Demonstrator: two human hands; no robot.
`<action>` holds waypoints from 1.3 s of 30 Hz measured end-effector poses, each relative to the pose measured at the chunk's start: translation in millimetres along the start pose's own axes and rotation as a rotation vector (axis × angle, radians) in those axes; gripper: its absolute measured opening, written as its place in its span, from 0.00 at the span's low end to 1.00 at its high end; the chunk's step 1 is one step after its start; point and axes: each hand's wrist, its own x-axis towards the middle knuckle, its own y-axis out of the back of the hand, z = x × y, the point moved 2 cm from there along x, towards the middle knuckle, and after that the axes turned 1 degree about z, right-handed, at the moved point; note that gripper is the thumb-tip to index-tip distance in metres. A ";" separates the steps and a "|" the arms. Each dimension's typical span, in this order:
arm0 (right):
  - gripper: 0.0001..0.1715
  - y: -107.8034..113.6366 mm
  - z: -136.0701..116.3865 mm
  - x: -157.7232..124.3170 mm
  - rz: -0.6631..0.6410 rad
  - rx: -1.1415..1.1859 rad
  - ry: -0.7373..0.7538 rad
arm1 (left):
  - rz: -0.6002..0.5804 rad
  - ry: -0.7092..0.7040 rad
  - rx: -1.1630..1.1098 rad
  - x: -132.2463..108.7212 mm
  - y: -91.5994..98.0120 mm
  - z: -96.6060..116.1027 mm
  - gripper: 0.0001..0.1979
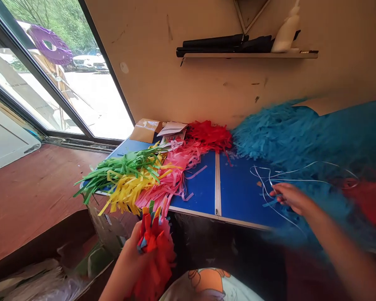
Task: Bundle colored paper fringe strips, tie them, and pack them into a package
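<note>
Red fringe (pixel 158 255) fills curled left fingers (pixel 134 242), right fingers (pixel 281 190) pinching white string (pixel 270 180) over a blue table (pixel 203 188) near a window (pixel 103 104).

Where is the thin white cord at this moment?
In the head view, the thin white cord is right of centre, looped loosely over the blue tabletop and blue fringe pile, with one part pinched in the right hand.
</note>
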 end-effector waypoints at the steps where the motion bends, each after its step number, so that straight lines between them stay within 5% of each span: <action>1: 0.09 -8.9 10.1 -6.8 0.009 -0.050 -0.032 | -0.036 -0.008 -0.003 2.4 -6.2 2.2 0.25; 5: 0.19 -18.8 19.7 -7.0 0.109 -0.190 -0.053 | -0.144 -0.045 -0.014 11.1 -32.3 15.4 0.28; 11: 0.17 -35.5 -12.5 46.4 0.046 -0.332 0.080 | -0.279 -0.054 -0.066 10.2 -62.9 29.4 0.27; 20: 0.11 -53.8 -21.0 79.8 -0.010 -0.415 0.118 | -0.301 -0.037 -0.051 5.7 -67.3 20.6 0.27; 39: 0.03 56.1 -21.4 18.4 0.148 0.197 0.006 | -0.409 -0.190 0.079 15.5 -85.9 46.2 0.23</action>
